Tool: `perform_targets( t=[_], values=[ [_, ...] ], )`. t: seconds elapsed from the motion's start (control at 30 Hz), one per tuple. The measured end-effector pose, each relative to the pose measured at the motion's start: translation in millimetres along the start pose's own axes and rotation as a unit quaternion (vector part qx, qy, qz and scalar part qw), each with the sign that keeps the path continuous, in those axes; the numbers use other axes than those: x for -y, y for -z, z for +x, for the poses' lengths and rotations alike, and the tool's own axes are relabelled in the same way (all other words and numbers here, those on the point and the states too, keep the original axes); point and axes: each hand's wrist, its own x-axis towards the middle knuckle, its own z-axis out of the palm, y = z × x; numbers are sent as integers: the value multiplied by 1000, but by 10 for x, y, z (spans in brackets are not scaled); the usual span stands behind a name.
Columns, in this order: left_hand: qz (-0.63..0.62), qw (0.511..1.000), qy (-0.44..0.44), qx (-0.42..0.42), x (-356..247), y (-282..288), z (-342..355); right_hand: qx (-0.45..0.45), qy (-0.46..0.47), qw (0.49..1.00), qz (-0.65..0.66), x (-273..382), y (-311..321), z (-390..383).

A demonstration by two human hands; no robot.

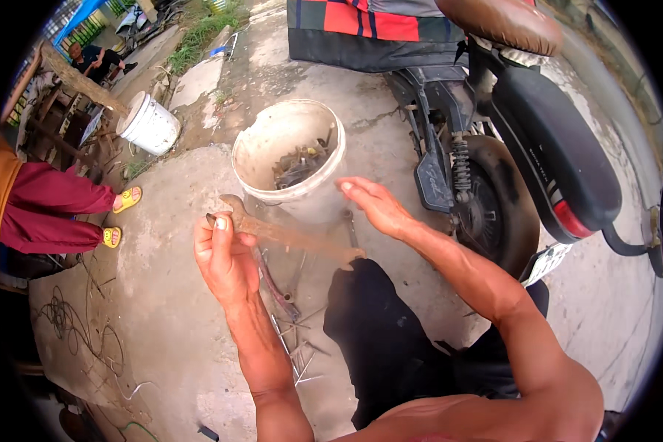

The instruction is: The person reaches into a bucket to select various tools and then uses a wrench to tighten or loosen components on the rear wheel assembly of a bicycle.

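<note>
In my left hand (225,258) is a large rusty open-end wrench (280,234), gripped near its jaw between thumb and fingers. Its shaft slants right and down toward my knee, smeared by motion. My right hand (376,206) is at the right side of a dirty white bucket (254,158), fingers stretched out and holding nothing I can see. Whether its fingertips touch the bucket I cannot tell. Inside the bucket lies a heap of small dark metal pieces (302,163). Below the wrench, several metal rods and tools (298,350) are scattered on the concrete.
A parked electric scooter (493,191) stands close on my right. To the left is a person in maroon trousers (51,206) and yellow sandals. Another white bucket (151,125) stands farther back, near a seated person (99,62). Loose wire (70,324) lies on the ground at left.
</note>
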Motion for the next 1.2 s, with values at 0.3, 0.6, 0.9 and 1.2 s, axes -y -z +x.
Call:
perform_targets(
  t=[0.3,0.6,0.9,1.2],
  values=[
    [-14,965,216,148,1270,-961,-1115,99,-108,989,22,156,213,-1658],
    [-46,826,555,79,2780,-1095,-2345,126,-18,958,-257,1266,1607,-2955],
    [383,838,308,236,3888,-1307,-2699,-166,-282,888,-324,1577,3286,-3664],
    [392,849,247,256,4228,-1844,-2865,-267,44,938,-218,1971,4293,-2184]
  ],
)
